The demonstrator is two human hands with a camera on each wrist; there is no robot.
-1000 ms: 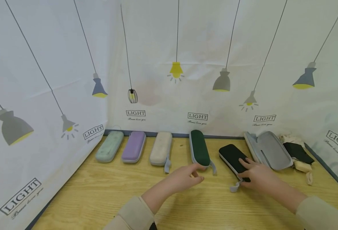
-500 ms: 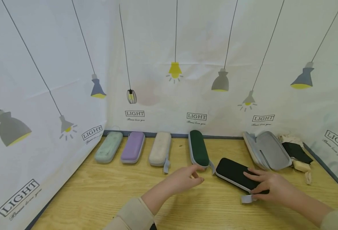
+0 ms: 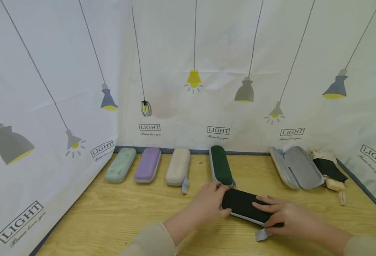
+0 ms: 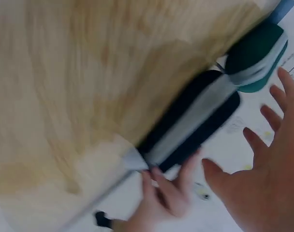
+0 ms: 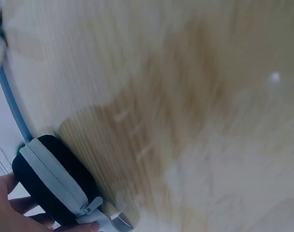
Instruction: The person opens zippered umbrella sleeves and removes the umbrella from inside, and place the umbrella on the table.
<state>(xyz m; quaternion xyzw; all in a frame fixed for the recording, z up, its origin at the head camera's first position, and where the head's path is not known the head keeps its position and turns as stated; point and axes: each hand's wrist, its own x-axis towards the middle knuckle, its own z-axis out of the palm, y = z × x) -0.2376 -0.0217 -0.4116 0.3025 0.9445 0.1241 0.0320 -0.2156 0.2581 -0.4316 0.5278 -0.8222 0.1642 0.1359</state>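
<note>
A black zip case [image 3: 242, 204] with a pale zip band is held slanted over the wooden table [image 3: 111, 220]. At its right end my right hand [image 3: 288, 217] grips it, the fingers across the top and the thumb by the grey pull tab [image 3: 262, 234]. My left hand [image 3: 208, 201] is at the case's other end, thumb and fingers to either side of it. In the left wrist view the fingers of that left hand [image 4: 272, 164] are spread and loosely bent. Just behind lies a dark green case [image 3: 220, 165].
Cream [image 3: 178, 167], purple [image 3: 148, 165] and mint [image 3: 121, 165] cases lie in a row at the back left. At the back right, a grey-lined case [image 3: 303, 167] stands unzipped beside a small pile of black and beige items [image 3: 330, 169]. A printed white sheet [image 3: 175, 71] hangs behind.
My right hand has drawn the black case forward and left, turning it nearly sideways in front of the green one. My left hand has shifted from the green case's front end to the black case.
</note>
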